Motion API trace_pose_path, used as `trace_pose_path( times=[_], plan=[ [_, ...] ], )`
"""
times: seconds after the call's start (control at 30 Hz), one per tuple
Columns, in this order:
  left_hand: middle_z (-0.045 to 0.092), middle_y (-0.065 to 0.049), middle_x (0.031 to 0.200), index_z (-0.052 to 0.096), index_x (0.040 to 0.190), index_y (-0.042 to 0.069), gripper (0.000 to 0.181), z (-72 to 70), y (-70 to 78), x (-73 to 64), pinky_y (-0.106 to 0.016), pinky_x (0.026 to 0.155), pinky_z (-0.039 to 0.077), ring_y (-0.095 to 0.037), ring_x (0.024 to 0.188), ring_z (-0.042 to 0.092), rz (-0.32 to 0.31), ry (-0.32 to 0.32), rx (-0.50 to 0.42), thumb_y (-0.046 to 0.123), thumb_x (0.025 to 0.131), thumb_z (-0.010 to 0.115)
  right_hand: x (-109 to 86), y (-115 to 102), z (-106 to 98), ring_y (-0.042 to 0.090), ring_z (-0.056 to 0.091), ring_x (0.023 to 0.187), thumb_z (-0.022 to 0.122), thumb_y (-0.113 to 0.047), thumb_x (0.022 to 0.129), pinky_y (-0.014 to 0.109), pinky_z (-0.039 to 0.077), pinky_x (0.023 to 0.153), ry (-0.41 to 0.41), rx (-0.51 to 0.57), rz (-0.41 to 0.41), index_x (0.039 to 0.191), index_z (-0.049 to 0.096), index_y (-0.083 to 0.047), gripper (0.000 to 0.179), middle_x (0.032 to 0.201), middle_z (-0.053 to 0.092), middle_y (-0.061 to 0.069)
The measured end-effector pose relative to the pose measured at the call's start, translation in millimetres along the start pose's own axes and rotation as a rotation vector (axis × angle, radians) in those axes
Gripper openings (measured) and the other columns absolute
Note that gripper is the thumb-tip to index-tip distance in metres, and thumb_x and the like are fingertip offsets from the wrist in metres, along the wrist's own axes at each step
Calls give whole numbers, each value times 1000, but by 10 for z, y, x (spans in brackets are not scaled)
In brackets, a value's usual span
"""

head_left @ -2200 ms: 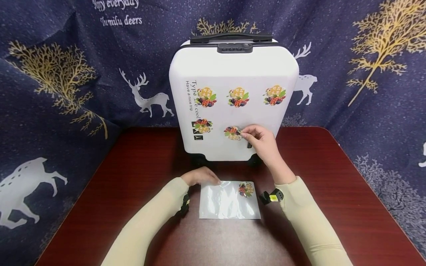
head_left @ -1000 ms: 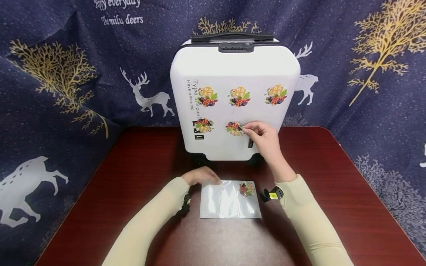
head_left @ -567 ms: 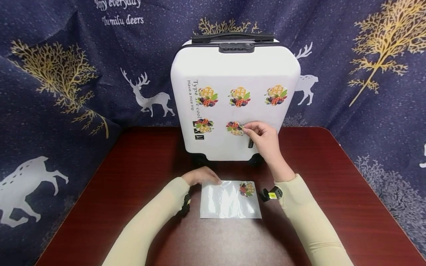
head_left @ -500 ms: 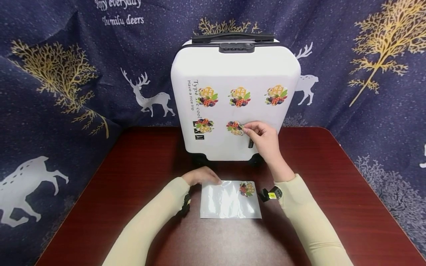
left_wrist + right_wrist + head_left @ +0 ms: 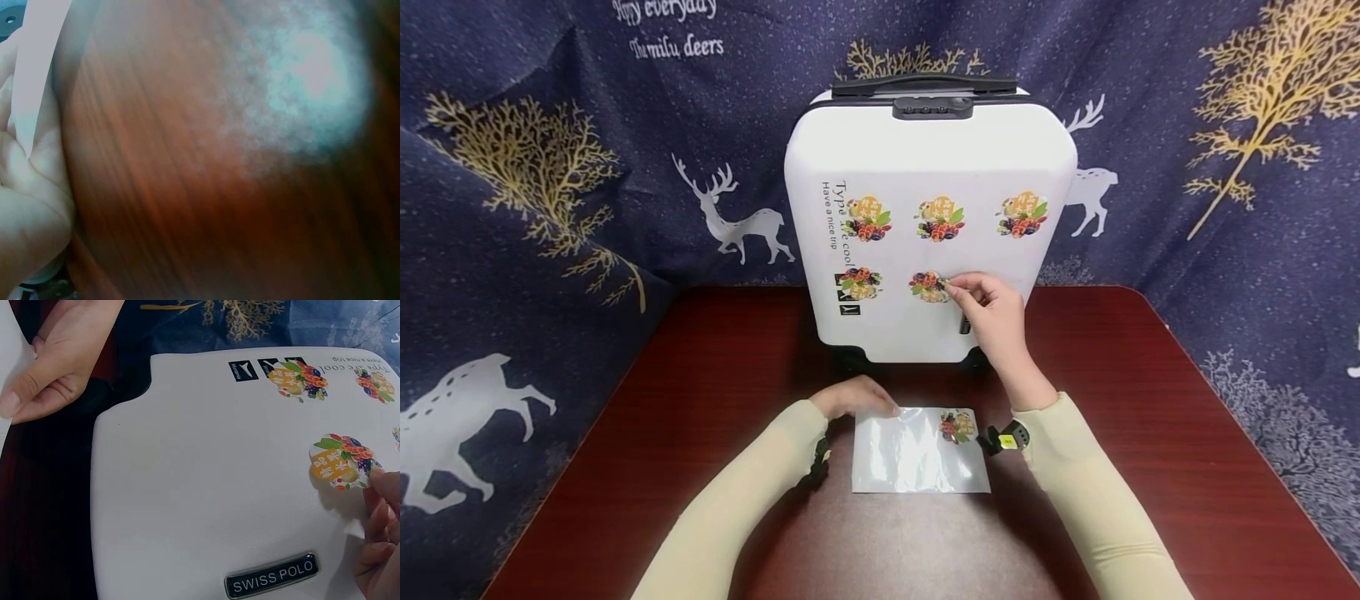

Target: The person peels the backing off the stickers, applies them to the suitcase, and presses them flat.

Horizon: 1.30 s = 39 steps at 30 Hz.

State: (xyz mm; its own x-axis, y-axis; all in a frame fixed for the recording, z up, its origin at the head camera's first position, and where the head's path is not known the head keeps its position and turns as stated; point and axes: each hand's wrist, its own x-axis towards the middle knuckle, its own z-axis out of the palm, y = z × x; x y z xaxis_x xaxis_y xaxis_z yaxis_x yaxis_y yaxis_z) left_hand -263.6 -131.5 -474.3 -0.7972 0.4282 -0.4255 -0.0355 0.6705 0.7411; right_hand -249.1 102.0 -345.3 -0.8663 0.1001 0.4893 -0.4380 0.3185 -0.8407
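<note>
My right hand (image 5: pixel 992 312) pinches a fruit sticker (image 5: pixel 928 287) by its right edge between thumb and fingers, in front of the white suitcase (image 5: pixel 917 146). In the right wrist view the sticker (image 5: pixel 344 464) casts a shadow on the case; its left part seems to stand off the surface. Three like stickers make a row above it, and another sticker (image 5: pixel 861 283) is at its left. Near the table's middle my left hand (image 5: pixel 855 396) grips the far left edge of a glossy sticker sheet (image 5: pixel 917 467), thumb on top. One fruit sticker (image 5: pixel 957 427) is on that sheet.
The suitcase stands upright on the dark red table (image 5: pixel 715 358), near the back edge. A navy cloth (image 5: pixel 625 125) with deer and trees hangs behind. A SWISS POLO badge (image 5: pixel 272 575) sits low on the case, partly behind my right hand in the head view.
The held sticker has moved slightly upward on the suitcase with my right hand. My right wrist has shifted a little left. My left hand and the sheet stay in place.
</note>
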Motion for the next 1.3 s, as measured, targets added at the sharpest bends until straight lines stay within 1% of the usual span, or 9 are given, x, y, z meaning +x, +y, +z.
trace_pose_path(
  times=[0.13, 0.37, 0.47, 0.53, 0.77, 0.87, 1.1, 1.3],
  plan=[
    [76, -10, 117, 78, 113, 5, 32, -4, 6, -5, -27, 82, 52, -12, 95, 63, 0, -2, 2, 26, 90, 76, -3, 14, 32, 3, 44, 59, 73, -11, 94, 19, 36, 51, 31, 3, -18, 98, 78, 1, 14, 64, 53, -17],
    [76, -9, 116, 78, 113, 5, 32, -13, 18, -9, -29, 83, 53, -12, 96, 64, 1, -4, 0, 28, 91, 75, -12, 2, 61, 3, 45, 58, 74, -13, 94, 19, 36, 50, 60, -26, -24, 99, 78, -1, 13, 65, 54, -17],
    [76, -9, 117, 78, 113, 6, 32, -17, 22, -14, -29, 84, 53, -12, 97, 64, -3, -3, -3, 28, 91, 75, -20, -15, 66, 3, 45, 58, 74, -14, 94, 19, 35, 50, 72, -38, -39, 99, 78, -1, 14, 65, 54, -15],
    [76, -9, 117, 78, 113, 6, 32, -17, 24, -15, -29, 84, 53, -12, 98, 64, -3, -2, -4, 28, 91, 75, -26, -24, 71, 4, 44, 57, 74, -15, 94, 19, 35, 49, 80, -48, -49, 99, 78, -1, 15, 65, 54, -12],
    [76, -9, 117, 78, 113, 6, 31, -7, 17, -1, -29, 85, 53, -13, 100, 65, 1, 7, 9, 28, 90, 75, -42, -18, 90, 5, 43, 56, 74, -16, 95, 19, 34, 48, 116, -68, -69, 100, 78, -2, 15, 69, 60, 6],
    [76, -9, 117, 78, 112, 6, 31, -6, 21, -4, -28, 85, 53, -13, 100, 65, 1, 8, 10, 28, 91, 75, -48, -16, 106, 3, 43, 56, 74, -16, 95, 18, 34, 49, 133, -75, -78, 100, 78, -2, 16, 70, 63, 12],
    [76, -9, 117, 79, 112, 6, 31, 3, 9, -8, -28, 85, 53, -14, 100, 65, 1, 13, 17, 28, 91, 75, -59, -20, 154, 0, 41, 54, 75, -15, 94, 16, 32, 49, 176, -87, -108, 98, 78, 0, 17, 70, 64, 18],
    [77, -8, 116, 79, 111, 7, 30, 16, -9, -4, -27, 84, 51, -13, 101, 65, 12, 24, 28, 28, 91, 75, -58, 1, 187, -1, 40, 54, 75, -14, 94, 15, 32, 49, 198, -93, -127, 98, 78, 0, 15, 71, 64, 18]
  ],
)
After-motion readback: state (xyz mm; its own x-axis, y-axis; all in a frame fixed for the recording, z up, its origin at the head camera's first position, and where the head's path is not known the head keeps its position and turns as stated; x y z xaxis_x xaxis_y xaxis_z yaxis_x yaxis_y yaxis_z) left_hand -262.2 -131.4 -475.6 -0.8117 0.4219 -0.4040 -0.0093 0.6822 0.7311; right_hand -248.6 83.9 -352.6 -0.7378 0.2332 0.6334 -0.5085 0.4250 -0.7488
